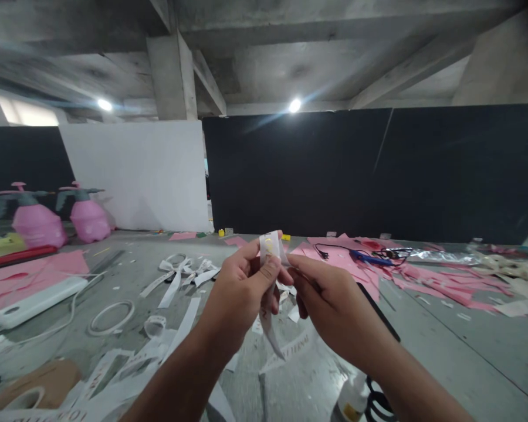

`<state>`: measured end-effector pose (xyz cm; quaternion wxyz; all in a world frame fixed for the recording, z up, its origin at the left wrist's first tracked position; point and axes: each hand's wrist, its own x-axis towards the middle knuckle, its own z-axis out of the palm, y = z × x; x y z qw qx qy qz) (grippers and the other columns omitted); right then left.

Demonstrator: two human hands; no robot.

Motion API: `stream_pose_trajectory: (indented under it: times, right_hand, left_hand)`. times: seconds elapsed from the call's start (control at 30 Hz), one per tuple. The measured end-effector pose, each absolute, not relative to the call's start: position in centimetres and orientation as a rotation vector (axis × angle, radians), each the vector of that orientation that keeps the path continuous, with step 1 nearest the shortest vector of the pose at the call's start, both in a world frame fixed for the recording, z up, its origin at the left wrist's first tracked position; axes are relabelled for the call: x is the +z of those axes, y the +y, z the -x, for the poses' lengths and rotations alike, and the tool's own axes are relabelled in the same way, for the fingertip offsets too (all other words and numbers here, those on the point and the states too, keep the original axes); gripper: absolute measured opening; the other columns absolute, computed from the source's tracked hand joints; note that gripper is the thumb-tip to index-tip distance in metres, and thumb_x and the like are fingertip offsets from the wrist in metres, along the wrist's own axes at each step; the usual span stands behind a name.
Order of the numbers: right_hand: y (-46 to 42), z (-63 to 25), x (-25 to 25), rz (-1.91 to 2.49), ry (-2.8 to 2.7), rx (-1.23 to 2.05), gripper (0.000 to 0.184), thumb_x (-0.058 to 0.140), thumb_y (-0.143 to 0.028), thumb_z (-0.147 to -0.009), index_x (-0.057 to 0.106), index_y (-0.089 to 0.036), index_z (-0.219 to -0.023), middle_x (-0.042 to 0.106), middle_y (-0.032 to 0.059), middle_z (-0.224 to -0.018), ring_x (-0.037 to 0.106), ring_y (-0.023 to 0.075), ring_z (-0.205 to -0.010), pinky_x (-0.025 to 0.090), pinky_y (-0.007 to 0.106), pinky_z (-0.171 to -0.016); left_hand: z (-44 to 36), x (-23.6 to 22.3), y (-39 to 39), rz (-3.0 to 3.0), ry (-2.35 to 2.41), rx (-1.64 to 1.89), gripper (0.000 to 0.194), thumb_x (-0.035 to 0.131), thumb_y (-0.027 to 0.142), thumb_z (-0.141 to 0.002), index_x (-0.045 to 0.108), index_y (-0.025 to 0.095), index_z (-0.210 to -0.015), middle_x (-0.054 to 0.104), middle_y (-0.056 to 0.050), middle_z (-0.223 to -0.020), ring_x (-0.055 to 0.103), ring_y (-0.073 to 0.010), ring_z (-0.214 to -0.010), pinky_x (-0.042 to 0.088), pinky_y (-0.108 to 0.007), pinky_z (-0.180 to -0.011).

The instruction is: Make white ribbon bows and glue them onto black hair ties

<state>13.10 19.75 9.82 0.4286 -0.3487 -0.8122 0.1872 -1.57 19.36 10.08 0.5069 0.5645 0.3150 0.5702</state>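
One looping step, I judge

Grey table [449, 357] beneath; my left hand [242, 278], nearly closed, pinches the white ribbon [269, 245] at twelve o'clock. My right hand [330, 290] curls at its three-o'clock side, hold unclear. Next calls for steady pinching.

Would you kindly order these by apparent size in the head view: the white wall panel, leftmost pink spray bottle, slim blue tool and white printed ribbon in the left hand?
1. White wall panel
2. Leftmost pink spray bottle
3. White printed ribbon (visible part only)
4. Slim blue tool
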Motion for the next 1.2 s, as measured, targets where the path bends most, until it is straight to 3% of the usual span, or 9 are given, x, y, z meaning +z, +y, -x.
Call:
stream_pose_trajectory:
  times: [0.1,0.3,0.53,0.7,0.9,1.03,1.2]
  right_hand:
    - [19.8,-13.0,9.9,0.855,-2.05,0.289,0.028,0.038,-0.013,-0.095,0.047,-0.02,-0.069,0.055,0.0007,-0.074,0.051,0.014,-0.067,0.038,0.027,-0.061]
    - [20.0,-13.0,9.9,0.916,-1.962,0.221,0.023,0.047,-0.018,-0.094,0.053,-0.02,-0.072,0.054,0.0006,-0.075,0.05,0.016,-0.07,0.036,0.029,-0.063]
    - [19.9,-13.1,10.0,0.908,-2.005,0.198,0.026,0.04,-0.016,-0.096,0.051,-0.02,-0.072,0.052,0.0019,-0.077,0.049,0.0162,-0.07,0.037,0.03,-0.064]
    - [19.6,-13.1,10.0,0.908,-2.083,0.401,0.027,0.037,-0.015,-0.095,0.05,-0.02,-0.073,0.051,0.0029,-0.085,0.05,0.0159,-0.076,0.039,0.029,-0.068]
    - [19.7,-13.5,10.2,0.818,-1.967,0.651,0.03,0.044,-0.03,-0.096,0.054,-0.02,-0.069,0.053,0.0007,-0.075,0.051,0.0152,-0.073,0.04,0.028,-0.064]
    - [20.2,-13.4,9.9,0.864,-1.859,0.743,0.035,0.049,-0.036,-0.094,0.058,-0.02,-0.065,0.049,-0.0014,-0.062,0.046,0.0129,-0.059,0.035,0.026,-0.055]
    - [20.6,-13.3,9.5,0.946,-1.676,0.741,0.033,0.054,-0.04,-0.091,0.056,-0.019,-0.065,0.044,-0.0033,-0.057,0.036,0.0106,-0.05,0.03,0.025,-0.048]
  left_hand:
    - [1.6,10.3,19.3,-1.409,0.84,1.332,0.016,0.057,0.03,-0.088,0.056,0.016,-0.081,0.054,0.005,-0.06,0.039,-0.0034,-0.041,0.03,-0.018,-0.04]
    - [1.7,10.2,19.4,-1.52,0.88,1.275,0.019,0.055,0.025,-0.088,0.059,0.018,-0.105,0.055,0.005,-0.062,0.038,-0.004,-0.043,0.03,-0.019,-0.045]
    - [1.8,10.1,19.5,-1.542,0.883,1.284,0.019,0.054,0.024,-0.088,0.059,0.017,-0.104,0.055,0.005,-0.061,0.043,-0.0063,-0.049,0.034,-0.02,-0.053]
    - [1.9,10.0,19.6,-1.547,0.88,1.261,0.012,0.052,0.023,-0.089,0.058,0.017,-0.098,0.055,0.005,-0.062,0.041,-0.0049,-0.049,0.035,-0.02,-0.054]
    - [2.0,10.1,19.5,-1.566,0.815,1.176,0.017,0.056,0.02,-0.086,0.06,0.016,-0.101,0.055,0.004,-0.062,0.044,-0.0055,-0.051,0.036,-0.021,-0.055]
    - [2.0,9.9,19.4,-1.632,0.85,1.143,0.021,0.056,0.022,-0.086,0.064,0.015,-0.104,0.058,0.002,-0.064,0.046,-0.0068,-0.053,0.035,-0.02,-0.053]
    - [1.5,9.4,19.7,-1.595,0.944,1.408,0.03,0.062,0.026,-0.083,0.061,0.015,-0.111,0.058,0.001,-0.071,0.051,-0.0084,-0.059,0.04,-0.02,-0.054]
